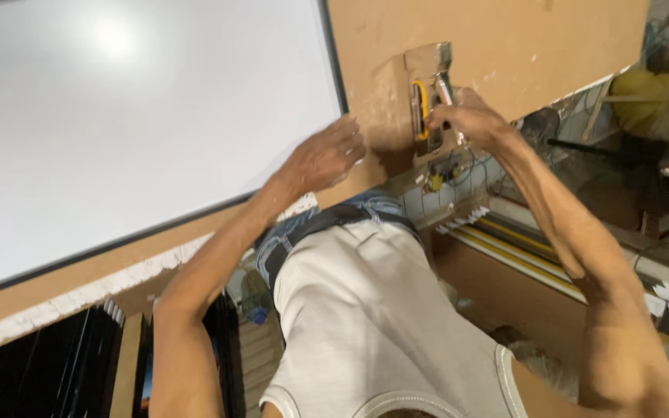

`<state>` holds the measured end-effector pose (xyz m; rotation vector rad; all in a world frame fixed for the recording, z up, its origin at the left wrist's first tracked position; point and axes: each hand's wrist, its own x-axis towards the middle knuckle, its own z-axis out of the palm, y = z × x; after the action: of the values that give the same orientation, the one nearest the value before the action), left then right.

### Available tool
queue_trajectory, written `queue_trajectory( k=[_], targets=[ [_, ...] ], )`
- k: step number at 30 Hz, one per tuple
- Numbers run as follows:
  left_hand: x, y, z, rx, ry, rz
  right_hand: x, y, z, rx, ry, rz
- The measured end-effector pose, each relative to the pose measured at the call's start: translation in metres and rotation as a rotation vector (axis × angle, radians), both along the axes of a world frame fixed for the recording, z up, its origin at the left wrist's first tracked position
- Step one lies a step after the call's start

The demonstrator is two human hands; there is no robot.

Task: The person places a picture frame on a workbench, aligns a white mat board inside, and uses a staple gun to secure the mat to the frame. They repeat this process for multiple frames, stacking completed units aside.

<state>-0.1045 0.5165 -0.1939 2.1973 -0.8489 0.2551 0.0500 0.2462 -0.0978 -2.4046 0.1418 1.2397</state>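
Observation:
My right hand (470, 118) grips a metal staple gun (430, 97) with a yellow handle and presses it against a brown fibreboard panel (497, 46) near its lower edge. My left hand (327, 155) rests flat on the same board, fingers spread, just below the corner of a large white sheet with a dark frame (141, 116) that lies on the board. My own torso in a white sleeveless shirt fills the lower middle of the view.
Long yellow and white strips (512, 248) lie stacked under the board at the right. Dark framed panels (63, 364) lean at the lower left. Cluttered items and a yellow bundle (652, 93) sit at the far right.

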Motion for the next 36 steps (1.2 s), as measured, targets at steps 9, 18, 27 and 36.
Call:
queue_trajectory(
  k=[9, 18, 27, 36],
  targets=[
    [-0.006, -0.020, 0.025, 0.110, 0.017, 0.119, 0.102, 0.006, 0.014, 0.279, -0.311, 0.045],
    [0.001, -0.033, 0.024, 0.203, 0.055, 0.158, 0.195, 0.046, -0.003, 0.115, -1.100, -0.112],
    [-0.006, -0.032, 0.001, 0.246, 0.032, 0.196, 0.193, 0.061, -0.036, 0.375, -1.100, -0.154],
    [-0.086, 0.019, 0.027, 0.179, -0.077, 0.717, 0.032, 0.068, 0.005, 1.099, -0.351, -0.045]
  ],
)
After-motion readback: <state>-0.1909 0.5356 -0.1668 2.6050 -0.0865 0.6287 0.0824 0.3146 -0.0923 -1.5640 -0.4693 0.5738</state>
